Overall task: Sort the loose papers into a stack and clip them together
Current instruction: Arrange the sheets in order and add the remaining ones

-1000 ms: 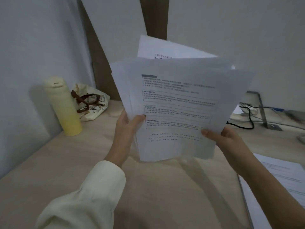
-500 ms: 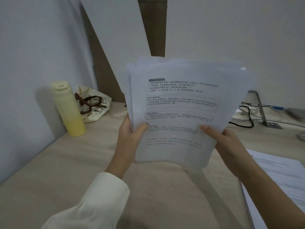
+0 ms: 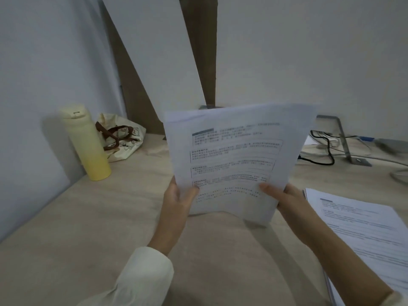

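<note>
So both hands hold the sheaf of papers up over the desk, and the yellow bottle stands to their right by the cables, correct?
Not quite. In the head view the yellow bottle stands left of the papers, beside the cloth bag, not by the cables. The left hand and right hand do hold the papers over the desk.

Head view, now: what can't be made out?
All head view.
- Print on the held papers: too blurred to read.
- Their sheet count: the front sheet covers the rest.
- Fingers of left hand and right hand: behind the papers.
- Second paper pile: cut off by the right edge.
- Any clip: none in view.
</note>
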